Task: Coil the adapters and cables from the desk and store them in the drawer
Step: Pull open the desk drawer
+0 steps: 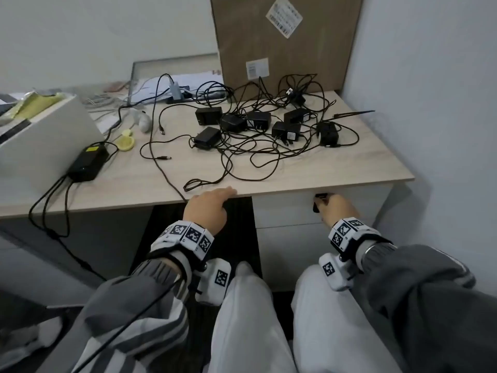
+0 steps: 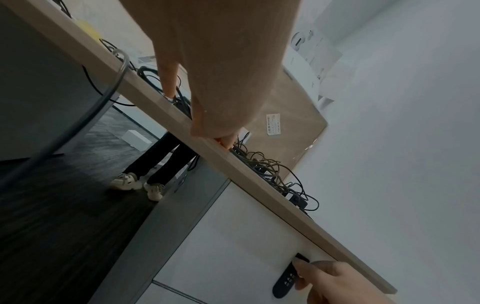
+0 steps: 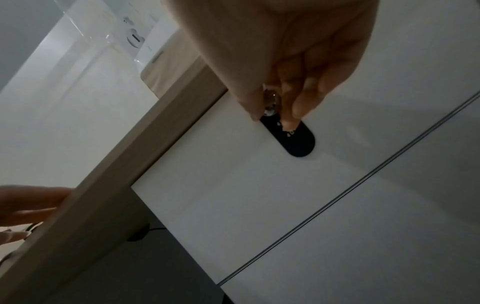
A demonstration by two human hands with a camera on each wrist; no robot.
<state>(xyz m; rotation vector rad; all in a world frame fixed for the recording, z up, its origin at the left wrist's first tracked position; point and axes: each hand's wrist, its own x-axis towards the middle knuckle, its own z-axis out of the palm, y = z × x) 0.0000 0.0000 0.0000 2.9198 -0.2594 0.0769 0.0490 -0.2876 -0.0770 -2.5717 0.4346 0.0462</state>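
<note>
Several black adapters (image 1: pixel 258 122) lie in a tangle of loose black cables (image 1: pixel 242 162) on the right half of the wooden desk (image 1: pixel 322 170). Under that end is the white top drawer (image 1: pixel 285 211), closed, also in the right wrist view (image 3: pixel 233 185). My right hand (image 1: pixel 333 205) is at its black oval plate (image 3: pixel 298 142). There the thumb and fingers (image 3: pixel 293 115) pinch a small shiny knob (image 3: pixel 272 102). My left hand (image 1: pixel 212 203) rests on the desk's front edge (image 2: pixel 259 181), holding nothing, fingers relaxed.
A tall cardboard box (image 1: pixel 285 41) leans on the wall behind the cables. At the left stand a white box (image 1: pixel 45 130) and a black power brick (image 1: pixel 87 162). A second drawer front (image 1: pixel 290 251) sits below. Another person's legs (image 2: pixel 155 164) stand beyond the desk.
</note>
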